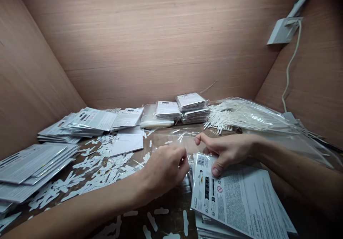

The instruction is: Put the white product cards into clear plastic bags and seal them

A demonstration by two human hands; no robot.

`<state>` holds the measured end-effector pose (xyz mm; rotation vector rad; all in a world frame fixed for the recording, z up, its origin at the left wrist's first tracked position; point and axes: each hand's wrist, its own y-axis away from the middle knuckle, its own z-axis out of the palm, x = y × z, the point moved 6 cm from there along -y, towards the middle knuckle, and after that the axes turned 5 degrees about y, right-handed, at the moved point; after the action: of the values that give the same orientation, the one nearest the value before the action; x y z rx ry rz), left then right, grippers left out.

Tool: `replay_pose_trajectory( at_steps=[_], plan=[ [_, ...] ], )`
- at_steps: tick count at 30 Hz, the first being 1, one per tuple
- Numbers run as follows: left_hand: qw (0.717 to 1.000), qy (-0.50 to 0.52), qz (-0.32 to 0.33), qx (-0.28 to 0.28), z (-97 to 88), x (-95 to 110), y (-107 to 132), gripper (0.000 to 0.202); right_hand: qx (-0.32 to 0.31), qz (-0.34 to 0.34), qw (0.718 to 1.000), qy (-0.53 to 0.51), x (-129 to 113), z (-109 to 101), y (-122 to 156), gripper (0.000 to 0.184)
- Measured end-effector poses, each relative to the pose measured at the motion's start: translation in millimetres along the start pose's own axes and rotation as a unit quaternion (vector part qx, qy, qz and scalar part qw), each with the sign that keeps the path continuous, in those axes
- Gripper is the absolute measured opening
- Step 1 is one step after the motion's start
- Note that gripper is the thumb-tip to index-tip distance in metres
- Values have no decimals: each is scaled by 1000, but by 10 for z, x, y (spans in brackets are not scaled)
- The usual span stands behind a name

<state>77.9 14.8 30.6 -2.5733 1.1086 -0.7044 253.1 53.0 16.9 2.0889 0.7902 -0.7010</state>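
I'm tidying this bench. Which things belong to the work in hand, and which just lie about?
In hand: left hand and right hand on the clear plastic sleeve; printed card under the right thumb.
Lying about: bagged white sticks; packed stacks at the back; card piles on the left; white paper scraps; wall box.

Barcode [200, 161], prohibition sign [219, 189] on card [241, 199]

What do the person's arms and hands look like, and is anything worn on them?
The left hand and right hand are ungloved; no rings, watch or wristband show, and no sleeve comes into view on either arm.
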Motion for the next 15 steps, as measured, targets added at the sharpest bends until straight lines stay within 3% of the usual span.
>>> replay_pose_trajectory(
  at_steps=[2,4,8,13,15],
  plan=[
    [997,-66,45,-4,-32,78,4,18,36,-12,999,26,-55,-51,7,99],
    [989,-126,77,-10,-69,135,-1,19,54,-18,998,22,-100,-75,28,99],
    [973,-199,113,-15,-127,186,-39,18,62,-40,995,-60,-155,-96,109,100],
    [979,-176,104,-23,-158,200,-55,20,115,-96,971,-185,-175,-228,216,101],
    [986,-140,91,-22,-186,193,-50,20,107,-111,966,-210,-157,-244,206,104]
  ],
)
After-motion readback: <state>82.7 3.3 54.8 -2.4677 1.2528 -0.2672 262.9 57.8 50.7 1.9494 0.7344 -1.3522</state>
